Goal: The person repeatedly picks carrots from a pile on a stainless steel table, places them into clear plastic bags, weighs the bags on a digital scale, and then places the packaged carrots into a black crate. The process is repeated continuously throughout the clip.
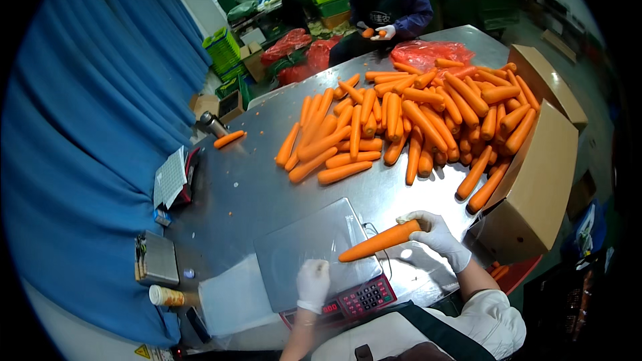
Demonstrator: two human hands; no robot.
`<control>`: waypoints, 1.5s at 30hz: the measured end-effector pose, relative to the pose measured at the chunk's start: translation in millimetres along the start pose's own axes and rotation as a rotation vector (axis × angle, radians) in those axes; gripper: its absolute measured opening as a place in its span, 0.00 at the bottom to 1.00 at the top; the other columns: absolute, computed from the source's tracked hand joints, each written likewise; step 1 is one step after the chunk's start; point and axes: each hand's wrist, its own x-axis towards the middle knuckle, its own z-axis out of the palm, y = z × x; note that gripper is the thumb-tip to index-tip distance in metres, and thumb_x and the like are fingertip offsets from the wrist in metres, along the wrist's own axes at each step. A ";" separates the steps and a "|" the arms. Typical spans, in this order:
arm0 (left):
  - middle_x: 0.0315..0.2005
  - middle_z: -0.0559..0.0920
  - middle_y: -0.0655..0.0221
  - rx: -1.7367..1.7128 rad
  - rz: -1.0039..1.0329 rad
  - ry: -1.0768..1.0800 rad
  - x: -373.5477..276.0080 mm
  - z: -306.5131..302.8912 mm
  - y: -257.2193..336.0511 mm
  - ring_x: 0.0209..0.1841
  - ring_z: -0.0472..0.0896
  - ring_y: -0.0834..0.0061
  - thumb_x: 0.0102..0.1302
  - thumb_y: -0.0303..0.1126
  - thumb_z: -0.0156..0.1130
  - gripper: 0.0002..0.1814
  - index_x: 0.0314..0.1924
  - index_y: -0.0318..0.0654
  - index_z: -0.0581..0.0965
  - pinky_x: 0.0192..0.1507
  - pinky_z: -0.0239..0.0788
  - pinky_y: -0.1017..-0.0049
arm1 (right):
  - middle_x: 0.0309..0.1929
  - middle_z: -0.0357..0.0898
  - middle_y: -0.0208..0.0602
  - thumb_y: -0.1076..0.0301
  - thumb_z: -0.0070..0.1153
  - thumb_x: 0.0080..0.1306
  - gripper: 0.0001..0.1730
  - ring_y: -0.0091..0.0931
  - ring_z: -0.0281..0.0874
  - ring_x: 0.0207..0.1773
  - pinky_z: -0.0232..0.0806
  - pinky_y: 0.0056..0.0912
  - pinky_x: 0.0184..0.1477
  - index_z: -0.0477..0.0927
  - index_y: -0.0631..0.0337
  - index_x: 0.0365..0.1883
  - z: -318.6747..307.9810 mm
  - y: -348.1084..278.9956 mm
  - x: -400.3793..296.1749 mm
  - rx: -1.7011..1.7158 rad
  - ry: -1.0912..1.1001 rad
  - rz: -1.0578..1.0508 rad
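Observation:
My right hand (437,236), in a white glove, grips the thick end of a large orange carrot (379,242). The carrot's narrow tip points left, above the right part of a digital weighing scale's metal platform (306,245). My left hand (314,281), also gloved, is over the lower part of the platform with its fingers curled in; it is slightly blurred, and nothing shows in it. Beyond the scale lies a large heap of carrots (421,110) on the metal table (241,210). One lone carrot (229,139) rests near the table's left edge.
An open cardboard box (541,185) borders the heap at right. Clear plastic bags (235,296), a paper cup (166,296), a metal box (159,258) and a steel flask (213,124) stand or lie left. Across the table, a co-worker (388,0) holds carrot pieces beside a red plastic bag (431,53).

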 end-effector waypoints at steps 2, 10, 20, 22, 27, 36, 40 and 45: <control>0.23 0.78 0.63 -0.300 -0.247 -0.006 -7.8 -8.8 -16.9 0.23 0.75 0.75 0.56 0.25 0.63 0.03 0.29 0.32 0.79 0.28 0.66 0.78 | 0.50 0.77 0.41 0.82 0.54 0.51 0.23 0.30 0.73 0.56 0.61 0.35 0.63 0.75 0.65 0.48 -6.1 2.8 -8.4 -0.128 0.047 0.029; 0.31 0.78 0.62 -0.166 0.193 0.078 -2.4 -12.0 43.6 0.36 0.75 0.62 0.55 0.23 0.61 0.03 0.30 0.35 0.75 0.41 0.66 0.68 | 0.60 0.68 0.41 0.73 0.58 0.60 0.26 0.30 0.66 0.63 0.60 0.32 0.63 0.70 0.60 0.58 68.1 15.1 -10.4 -0.048 -0.292 -0.025; 0.30 0.78 0.62 -0.051 0.122 0.039 -13.9 2.7 18.3 0.37 0.75 0.57 0.55 0.28 0.60 0.03 0.30 0.39 0.76 0.42 0.65 0.62 | 0.38 0.80 0.38 0.72 0.56 0.56 0.09 0.36 0.76 0.44 0.68 0.36 0.48 0.81 0.59 0.36 -7.7 13.2 138.4 -0.924 0.200 -0.545; 0.29 0.79 0.63 0.010 0.165 0.082 -14.1 8.2 14.0 0.35 0.76 0.58 0.55 0.29 0.60 0.03 0.30 0.40 0.76 0.40 0.65 0.62 | 0.35 0.79 0.39 0.70 0.53 0.55 0.08 0.36 0.75 0.41 0.68 0.38 0.45 0.81 0.56 0.34 -42.2 7.1 175.3 -1.246 0.398 -0.518; 0.26 0.77 0.65 0.052 0.251 0.143 -8.9 12.2 14.5 0.31 0.75 0.61 0.54 0.26 0.61 0.04 0.26 0.39 0.74 0.35 0.66 0.65 | 0.36 0.75 0.39 0.69 0.50 0.57 0.08 0.35 0.73 0.43 0.67 0.35 0.41 0.76 0.56 0.35 -96.6 9.7 230.5 -1.704 0.571 -0.352; 0.26 0.78 0.65 0.056 0.242 0.139 -1.0 13.0 18.2 0.31 0.76 0.61 0.54 0.25 0.61 0.04 0.26 0.38 0.74 0.36 0.66 0.65 | 0.53 0.74 0.41 0.64 0.47 0.61 0.15 0.35 0.73 0.48 0.64 0.41 0.48 0.73 0.51 0.47 -104.1 42.3 266.7 -1.836 0.509 -0.424; 0.26 0.78 0.65 0.061 0.216 0.152 -3.9 8.8 14.6 0.31 0.76 0.61 0.54 0.25 0.61 0.04 0.26 0.38 0.74 0.36 0.66 0.65 | 0.51 0.75 0.44 0.65 0.57 0.51 0.24 0.36 0.73 0.51 0.65 0.38 0.53 0.75 0.56 0.49 -70.4 13.3 214.9 -1.275 0.536 -0.528; 0.31 0.79 0.63 -0.004 0.191 0.093 1.0 10.2 17.9 0.36 0.76 0.58 0.55 0.28 0.61 0.03 0.29 0.39 0.76 0.40 0.67 0.63 | 0.45 0.77 0.37 0.66 0.58 0.52 0.27 0.29 0.78 0.45 0.73 0.31 0.43 0.73 0.63 0.52 -75.9 -9.5 105.0 -0.185 0.663 -0.367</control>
